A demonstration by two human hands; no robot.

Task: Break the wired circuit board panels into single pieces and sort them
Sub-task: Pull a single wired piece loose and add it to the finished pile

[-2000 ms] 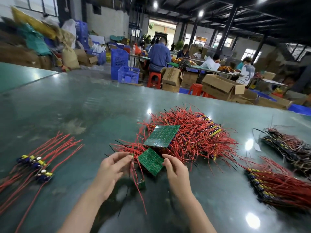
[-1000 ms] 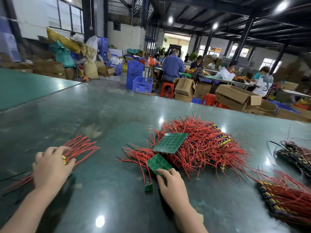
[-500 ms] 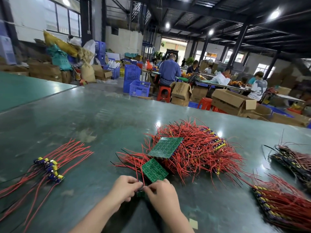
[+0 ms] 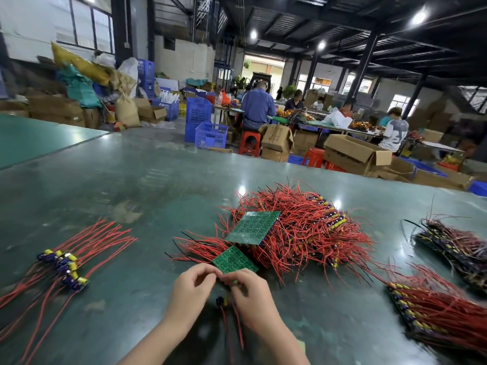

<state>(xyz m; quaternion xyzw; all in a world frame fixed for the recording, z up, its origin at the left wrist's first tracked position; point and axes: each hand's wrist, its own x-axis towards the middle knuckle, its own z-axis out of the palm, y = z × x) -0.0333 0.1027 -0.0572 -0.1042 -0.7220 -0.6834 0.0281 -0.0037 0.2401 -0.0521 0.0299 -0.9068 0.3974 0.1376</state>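
Hands had closed in together since a second earlier, when the left one was out by the sorted pile [image 4: 64,267] at the left of the table [image 4: 147,185], so one piece seemed delivered and the next break under way. The left hand [image 4: 191,288] and right hand [image 4: 249,296] met fingertip to fingertip at the near edge of the small green panel [image 4: 234,260], each curled in a pinch on it; whether a piece was already snapped free, the fingers hid. Red wires [image 4: 235,325] hung below the hands. That panel lay flat, solder side up, just in front of the big heap of wired boards [image 4: 303,233], on which a larger panel [image 4: 251,227] rested tilted, untouched.
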